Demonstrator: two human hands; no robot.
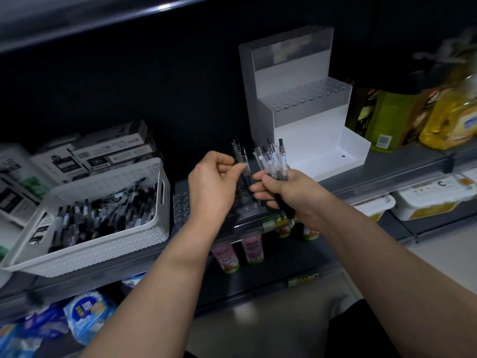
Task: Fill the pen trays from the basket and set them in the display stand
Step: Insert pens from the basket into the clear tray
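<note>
On the dark shelf (382,173), btw. the basket and the display stand, both hands work over a clear pen tray (182,206). The left hand (211,182) has thumb & forefinger closed in a pinch on a clear pen (242,158). It may be more than one, as the blur makes it hard to count. This pen stands nearly upright above the far part of the tray. Whether its tip sits in a hole I cannot tell, because the hands hide that place. The right hand (286,192) is wrapped around a bunch of pens (272,161), which fan upward w/ dark caps on top. Dark ends stick out below the palm. The two hands are just beside each other.

The pen tray lies flat on the shelf, and its rows of round holes show left of the left wrist. The white basket (116,241) stands just beside it at left, w/ many loose pens (98,215) piled inside. The white display stand (304,130) is behind the hands to the right & has steps. An upper tray (291,38) and a middle tray (312,96) already sit in it, both w/ holes on top.

Pen boxes (111,148) are stacked behind the basket, and yellow oil bottles (449,120) stand right of the stand. Drink bottles (232,254) and blue packs (85,313) are on lower shelves.
</note>
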